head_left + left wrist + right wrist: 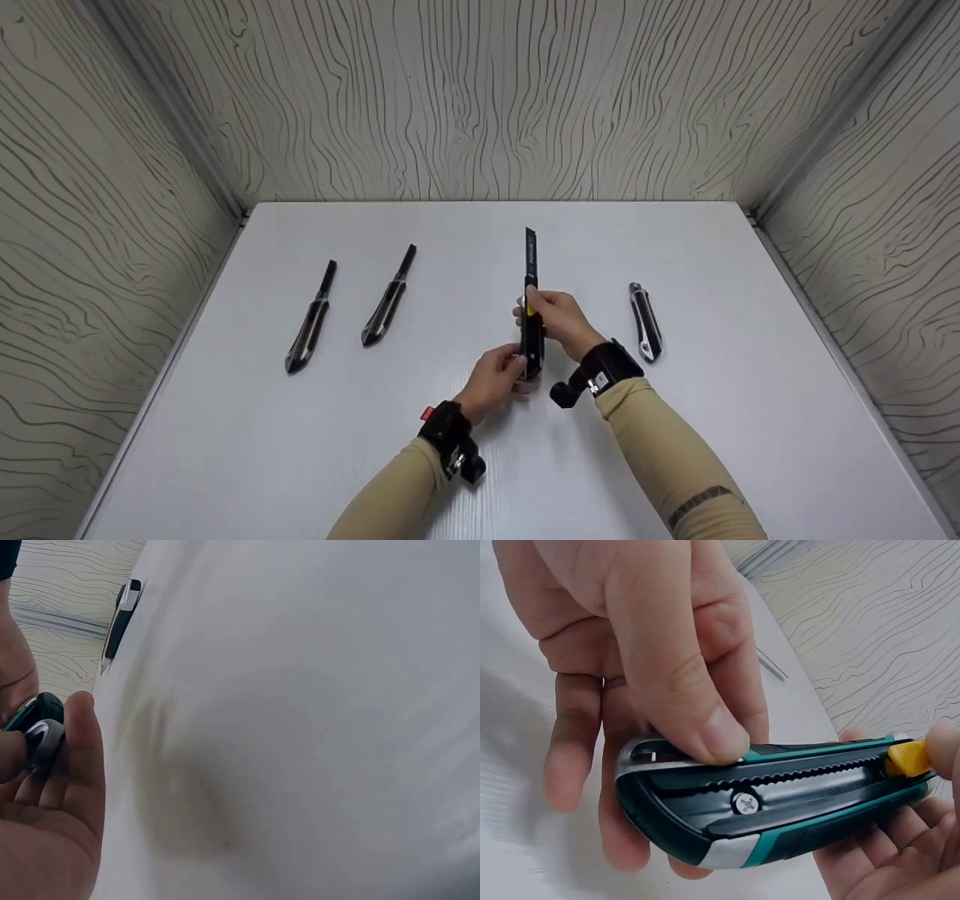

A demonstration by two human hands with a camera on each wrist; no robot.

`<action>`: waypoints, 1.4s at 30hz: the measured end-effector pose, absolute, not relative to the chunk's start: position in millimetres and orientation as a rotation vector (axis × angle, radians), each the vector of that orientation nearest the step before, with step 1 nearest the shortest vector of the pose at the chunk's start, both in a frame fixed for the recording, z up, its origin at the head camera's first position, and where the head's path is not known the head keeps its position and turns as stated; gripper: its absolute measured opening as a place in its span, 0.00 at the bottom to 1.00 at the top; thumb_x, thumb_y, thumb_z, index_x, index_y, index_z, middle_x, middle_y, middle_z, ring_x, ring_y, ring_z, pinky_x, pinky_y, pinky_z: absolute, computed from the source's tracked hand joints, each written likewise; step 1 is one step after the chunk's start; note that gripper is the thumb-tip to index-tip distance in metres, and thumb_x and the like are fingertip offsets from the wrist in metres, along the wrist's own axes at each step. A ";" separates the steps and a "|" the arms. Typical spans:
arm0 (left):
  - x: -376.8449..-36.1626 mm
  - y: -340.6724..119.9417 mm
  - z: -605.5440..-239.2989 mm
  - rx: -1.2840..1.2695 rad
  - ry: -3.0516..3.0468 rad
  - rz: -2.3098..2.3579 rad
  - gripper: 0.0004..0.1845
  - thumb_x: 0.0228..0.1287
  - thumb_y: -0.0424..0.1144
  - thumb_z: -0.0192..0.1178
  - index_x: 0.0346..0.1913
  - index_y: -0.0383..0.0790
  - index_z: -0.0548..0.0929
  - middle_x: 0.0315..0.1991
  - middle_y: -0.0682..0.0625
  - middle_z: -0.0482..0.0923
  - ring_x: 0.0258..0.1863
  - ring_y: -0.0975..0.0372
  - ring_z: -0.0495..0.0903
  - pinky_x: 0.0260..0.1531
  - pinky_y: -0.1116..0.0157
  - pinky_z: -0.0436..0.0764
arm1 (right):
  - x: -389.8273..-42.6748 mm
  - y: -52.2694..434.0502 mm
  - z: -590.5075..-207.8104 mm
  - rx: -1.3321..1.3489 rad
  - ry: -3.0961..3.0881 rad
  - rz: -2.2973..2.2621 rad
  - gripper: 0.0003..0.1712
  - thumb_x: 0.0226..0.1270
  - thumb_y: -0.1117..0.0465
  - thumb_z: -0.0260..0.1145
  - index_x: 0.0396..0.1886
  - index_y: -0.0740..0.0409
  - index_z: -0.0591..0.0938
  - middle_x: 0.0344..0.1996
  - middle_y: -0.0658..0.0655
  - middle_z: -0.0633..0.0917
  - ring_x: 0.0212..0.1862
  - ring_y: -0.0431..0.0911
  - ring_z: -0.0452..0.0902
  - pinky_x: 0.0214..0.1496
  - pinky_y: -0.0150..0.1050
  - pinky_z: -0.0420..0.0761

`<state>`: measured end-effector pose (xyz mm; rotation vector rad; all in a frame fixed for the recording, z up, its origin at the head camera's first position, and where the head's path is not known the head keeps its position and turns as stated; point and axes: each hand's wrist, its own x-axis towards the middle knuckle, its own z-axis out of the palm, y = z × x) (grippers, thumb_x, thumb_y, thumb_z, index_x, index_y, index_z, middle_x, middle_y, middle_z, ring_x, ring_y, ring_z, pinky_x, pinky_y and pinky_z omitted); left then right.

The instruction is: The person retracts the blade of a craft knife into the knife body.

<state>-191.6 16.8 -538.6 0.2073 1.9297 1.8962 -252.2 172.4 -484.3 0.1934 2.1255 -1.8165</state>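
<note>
Gripping one black-and-green utility knife [533,341] above a white table [225,457], left hand [487,380] at its butt, right hand [564,319] at its yellow slider [907,759].
Three black-and-silver knives [307,334] [385,306] [646,322] lie alongside: two left, one right; blade [531,251] lettering unreadable.

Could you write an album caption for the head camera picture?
Left hand and right hand hold a knife, blade out; two other knives lie left, one knife right, on a white table.

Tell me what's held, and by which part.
A utility knife: left hand grips the handle's rear end, right hand the front by the yellow slider.
</note>
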 end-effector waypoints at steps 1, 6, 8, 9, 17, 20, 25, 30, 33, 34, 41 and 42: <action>-191.4 17.0 -538.6 0.212 1.929 1.901 0.19 0.76 0.35 0.47 0.63 0.30 0.72 0.48 0.39 0.83 0.43 0.54 0.86 0.42 0.60 0.87 | -252.3 172.4 -484.1 0.198 2.123 -1.818 0.30 0.75 0.42 0.53 0.58 0.63 0.78 0.50 0.61 0.85 0.47 0.46 0.84 0.53 0.40 0.82; -190.4 17.0 -538.9 0.214 1.919 1.911 0.18 0.76 0.35 0.47 0.62 0.29 0.72 0.48 0.38 0.83 0.44 0.52 0.86 0.42 0.59 0.87 | -254.0 172.6 -485.8 0.233 2.097 -1.832 0.29 0.75 0.44 0.54 0.58 0.64 0.78 0.48 0.60 0.85 0.47 0.45 0.84 0.54 0.39 0.82; -190.4 16.8 -539.4 0.216 1.903 1.913 0.18 0.76 0.34 0.47 0.62 0.29 0.72 0.48 0.38 0.83 0.43 0.54 0.86 0.42 0.60 0.87 | -254.4 172.5 -486.4 0.253 2.093 -1.832 0.27 0.75 0.45 0.54 0.57 0.63 0.78 0.47 0.59 0.86 0.47 0.45 0.85 0.54 0.38 0.82; -190.8 16.7 -539.7 0.219 1.893 1.916 0.18 0.76 0.34 0.47 0.62 0.29 0.72 0.48 0.39 0.83 0.43 0.55 0.86 0.43 0.60 0.87 | -254.3 172.3 -486.4 0.264 2.091 -1.836 0.27 0.75 0.45 0.54 0.57 0.63 0.78 0.47 0.59 0.86 0.47 0.44 0.85 0.53 0.38 0.82; -192.0 17.2 -541.4 0.225 1.836 1.949 0.18 0.76 0.33 0.46 0.62 0.27 0.71 0.51 0.37 0.82 0.47 0.57 0.83 0.46 0.60 0.86 | -253.9 171.0 -485.5 0.259 2.116 -1.839 0.24 0.76 0.47 0.53 0.53 0.62 0.80 0.43 0.57 0.86 0.44 0.44 0.84 0.52 0.38 0.82; -191.3 18.1 -540.2 0.223 1.849 1.949 0.17 0.76 0.33 0.46 0.61 0.27 0.71 0.50 0.37 0.82 0.46 0.57 0.84 0.45 0.60 0.86 | -253.6 170.9 -485.3 0.260 2.111 -1.838 0.25 0.76 0.47 0.53 0.54 0.63 0.79 0.43 0.57 0.86 0.44 0.44 0.84 0.52 0.38 0.82; -190.4 19.2 -538.5 0.224 1.855 1.951 0.17 0.76 0.32 0.45 0.61 0.28 0.72 0.50 0.37 0.82 0.45 0.56 0.83 0.46 0.58 0.86 | -253.6 172.2 -487.0 0.256 2.102 -1.845 0.25 0.76 0.48 0.53 0.55 0.65 0.78 0.42 0.56 0.86 0.44 0.43 0.84 0.52 0.38 0.82; -190.5 18.9 -537.2 0.244 1.898 1.928 0.18 0.76 0.33 0.45 0.62 0.28 0.72 0.51 0.37 0.82 0.46 0.55 0.84 0.46 0.58 0.86 | -252.2 172.3 -487.3 0.217 2.079 -1.882 0.25 0.76 0.50 0.53 0.55 0.68 0.76 0.41 0.56 0.85 0.44 0.44 0.83 0.50 0.36 0.82; -191.2 18.7 -537.8 0.250 1.916 1.915 0.18 0.76 0.34 0.45 0.62 0.28 0.72 0.51 0.37 0.82 0.46 0.56 0.84 0.46 0.59 0.86 | -251.3 172.0 -487.4 0.199 2.073 -1.897 0.24 0.76 0.50 0.54 0.55 0.68 0.76 0.41 0.56 0.85 0.43 0.44 0.82 0.49 0.36 0.82; -191.3 18.6 -538.1 0.250 1.915 1.916 0.18 0.76 0.33 0.45 0.62 0.28 0.72 0.50 0.37 0.82 0.46 0.56 0.84 0.46 0.59 0.86 | -251.3 171.8 -487.4 0.195 2.076 -1.894 0.24 0.76 0.50 0.54 0.55 0.68 0.76 0.41 0.56 0.85 0.43 0.44 0.82 0.48 0.36 0.81; -191.0 18.8 -538.9 0.238 1.915 1.925 0.17 0.75 0.33 0.46 0.60 0.27 0.73 0.48 0.37 0.83 0.44 0.56 0.84 0.44 0.60 0.86 | -253.0 170.3 -487.4 0.204 2.089 -1.876 0.23 0.77 0.53 0.53 0.55 0.69 0.76 0.40 0.55 0.85 0.42 0.43 0.82 0.47 0.35 0.81; -191.0 18.8 -539.0 0.238 1.916 1.927 0.17 0.75 0.33 0.46 0.60 0.27 0.73 0.48 0.37 0.83 0.44 0.56 0.84 0.44 0.60 0.86 | -253.2 170.1 -487.4 0.206 2.090 -1.874 0.23 0.77 0.53 0.53 0.56 0.69 0.76 0.40 0.55 0.85 0.42 0.43 0.83 0.47 0.35 0.81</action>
